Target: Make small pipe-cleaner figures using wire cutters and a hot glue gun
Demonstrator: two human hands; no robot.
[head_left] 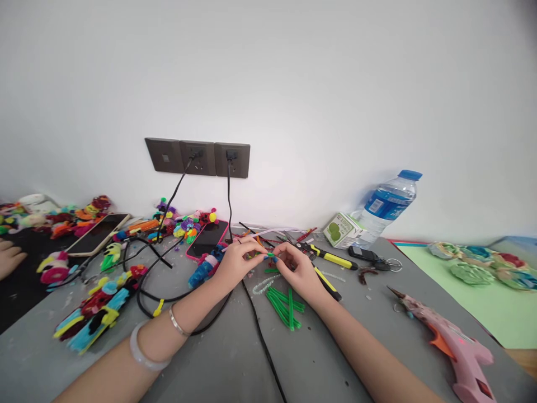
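My left hand point(241, 261) and my right hand point(297, 270) meet over the middle of the grey table. Their fingertips pinch a short green pipe cleaner point(271, 254), much of it hidden by the fingers. Just below them lies a small bundle of cut green pipe cleaners point(282, 308). A pale beaded-looking strand point(262, 288) curls beside the bundle. Yellow-and-black handled pliers point(335, 258) rest behind and to the right of my right hand, and another yellow-and-black handle point(328, 284) shows partly under that wrist.
A pink glue gun point(457, 347) lies at the right front. Behind it stand a tilted water bottle point(388, 204) and a small box point(342, 229). Black cables point(260, 330) cross the table. Fuzzy colourful figures point(98, 310) and phones point(98, 235) fill the left, near another person's hand point(10, 257).
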